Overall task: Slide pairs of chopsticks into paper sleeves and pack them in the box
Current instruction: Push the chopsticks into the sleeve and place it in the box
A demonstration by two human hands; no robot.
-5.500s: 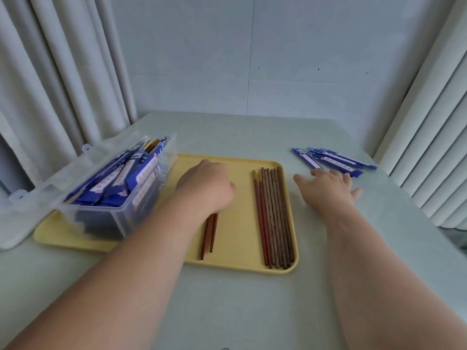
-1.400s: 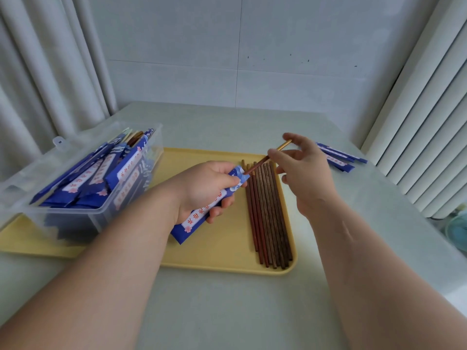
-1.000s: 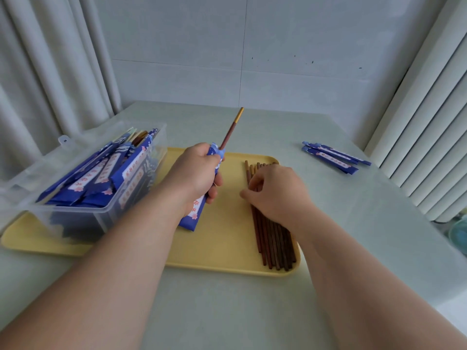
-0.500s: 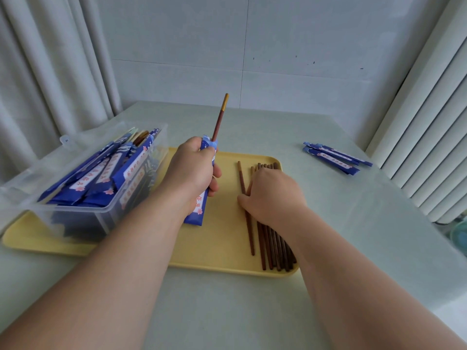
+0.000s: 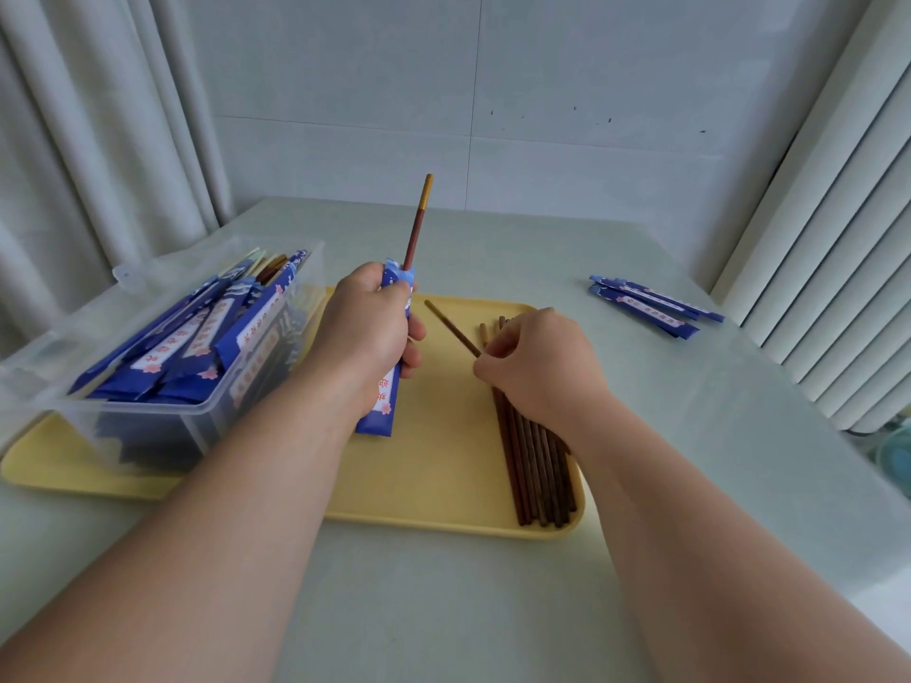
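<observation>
My left hand (image 5: pixel 368 332) grips a blue paper sleeve (image 5: pixel 379 411) held nearly upright over the yellow tray (image 5: pixel 434 485). One brown chopstick (image 5: pixel 416 224) with a gold tip sticks out of the sleeve's top. My right hand (image 5: pixel 537 367) pinches a second brown chopstick (image 5: pixel 451 327), its tip angled up and left above the tray. Under that hand lies a row of several loose brown chopsticks (image 5: pixel 537 465) on the tray's right side. A clear plastic box (image 5: pixel 197 416) on the tray's left holds several sleeved pairs.
A few empty blue sleeves (image 5: pixel 650 303) lie on the pale table (image 5: pixel 443 608) at the far right. White curtains hang on the left and right, and a tiled wall stands behind. The box's open lid (image 5: pixel 64 327) hangs off its left side.
My right hand has lifted one chopstick off the row, its tip now pointing up-left. The left hand keeps the sleeve and first chopstick upright, almost unmoved.
</observation>
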